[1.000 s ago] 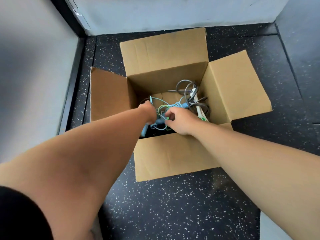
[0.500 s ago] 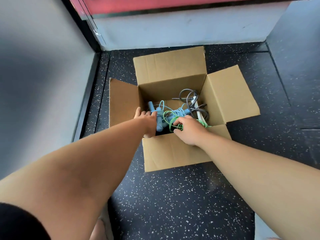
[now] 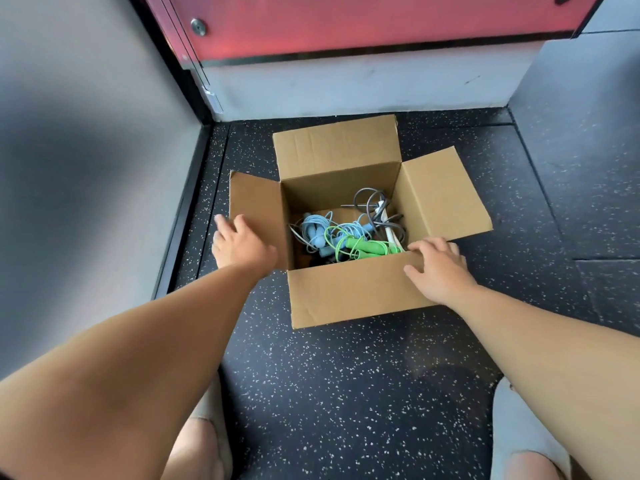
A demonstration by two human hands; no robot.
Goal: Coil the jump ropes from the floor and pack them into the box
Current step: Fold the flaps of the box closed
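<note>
Down on the speckled black floor (image 3: 346, 393) sits a cardboard box (image 3: 349, 292) with all four flaps folded open, tucked near the corner where a grey wall (image 3: 86, 133) meets a pale ledge (image 3: 346, 88) with a red panel (image 3: 363, 22) above it.

Inside the box is a loose tangle of jump ropes. The blue rope (image 3: 317, 230) is piled toward the left side with its handles poking down into the heap. The green rope (image 3: 363, 244) lies across the front, its handle pointing toward the right near corner. The grey rope (image 3: 369, 202) loops up at the back right, and a white handle (image 3: 389, 232) leans against the right wall beside it. They overlap each other, so I can't tell exactly which cord goes with which handle.

Left hand (image 3: 242, 245) is outside the box, resting over the left flap, fingers spread and empty, not gripping any rope. Right hand (image 3: 438, 268) is at the front right corner, palm down on the near flap with fingertips reaching over the rim, fingers spread a bit, also empty. Neither hand touches the ropes.

Bare forearms reach in from both sides, and knees in light shorts show at the bottom edge.
</note>
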